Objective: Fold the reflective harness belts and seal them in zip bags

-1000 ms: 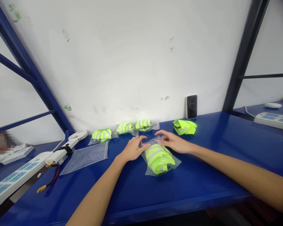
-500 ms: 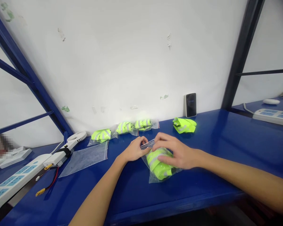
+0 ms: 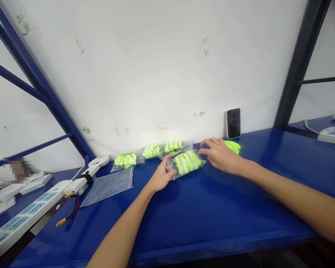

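A clear zip bag with a folded yellow-green reflective vest [image 3: 187,162] inside is pinched at its left end by my left hand [image 3: 162,174]. My right hand [image 3: 222,154] hovers just right of that bag, fingers apart and curved, with nothing in them. Partly hidden behind my right hand lies a loose yellow-green vest [image 3: 233,146]. Along the wall are three more bagged vests: a left one [image 3: 125,159], a middle one [image 3: 152,150] and a right one [image 3: 174,146]. An empty clear zip bag [image 3: 108,186] lies flat to the left.
A small white fan [image 3: 99,161] and a white device with a black strap [image 3: 82,180] lie at the left, beside a cable with yellow connectors [image 3: 72,216]. Further left is a power strip [image 3: 30,212]. A dark-screened device [image 3: 233,123] stands against the wall.
The bagged vest has moved away from me toward the row by the wall and turned, held in my left hand. My right hand has come off it and shifted right toward the loose vest.
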Motion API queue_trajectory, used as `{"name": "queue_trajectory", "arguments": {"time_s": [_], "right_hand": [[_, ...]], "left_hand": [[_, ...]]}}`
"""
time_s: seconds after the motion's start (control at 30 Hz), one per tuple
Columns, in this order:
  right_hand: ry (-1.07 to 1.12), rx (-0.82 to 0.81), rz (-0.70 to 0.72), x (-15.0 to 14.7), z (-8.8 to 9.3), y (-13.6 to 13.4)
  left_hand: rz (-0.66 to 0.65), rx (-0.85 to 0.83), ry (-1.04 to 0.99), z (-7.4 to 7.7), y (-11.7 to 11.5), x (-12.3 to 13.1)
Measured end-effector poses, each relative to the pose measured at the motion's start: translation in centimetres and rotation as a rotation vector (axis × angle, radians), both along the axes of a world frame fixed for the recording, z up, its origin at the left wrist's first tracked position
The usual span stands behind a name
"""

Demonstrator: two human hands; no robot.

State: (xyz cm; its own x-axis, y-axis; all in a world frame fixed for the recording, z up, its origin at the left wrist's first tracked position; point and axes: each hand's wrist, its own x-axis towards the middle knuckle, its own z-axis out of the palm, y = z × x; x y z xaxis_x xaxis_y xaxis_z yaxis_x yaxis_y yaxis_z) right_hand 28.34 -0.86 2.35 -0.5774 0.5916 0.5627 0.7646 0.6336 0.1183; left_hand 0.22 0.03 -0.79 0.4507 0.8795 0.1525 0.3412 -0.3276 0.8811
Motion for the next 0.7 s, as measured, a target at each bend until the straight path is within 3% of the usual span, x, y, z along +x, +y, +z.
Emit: {"name": "queue_trajectory", "arguments": {"time_s": [0.07,0.23,0.37,0.57,0.7], "right_hand": [[0.091,0.000,0.033,-0.4,-0.2,-0.4],[0.155,-0.145,0.321,-4.5,-1.6,-3.5],[0.226,-0.151,0.259,-6.3,-2.9,-3.5],[0.256,-0.268,0.203,-4.9,-2.8,-1.9],[0.402,-0.361,0.143,-4.0,-2.5,-1.6]], "left_hand": [[-0.043,0.000,0.005,0.3,-0.4,0.1],[-0.135,0.021,-0.102,0.9,-1.8,1.4],[-0.192,0.046,-0.167,0.5,-2.8,2.7],[-0.039,0.322,-0.040,0.5,-1.8,1.4],[0.233,0.538,0.079,0.4,0.0,0.1]]}}
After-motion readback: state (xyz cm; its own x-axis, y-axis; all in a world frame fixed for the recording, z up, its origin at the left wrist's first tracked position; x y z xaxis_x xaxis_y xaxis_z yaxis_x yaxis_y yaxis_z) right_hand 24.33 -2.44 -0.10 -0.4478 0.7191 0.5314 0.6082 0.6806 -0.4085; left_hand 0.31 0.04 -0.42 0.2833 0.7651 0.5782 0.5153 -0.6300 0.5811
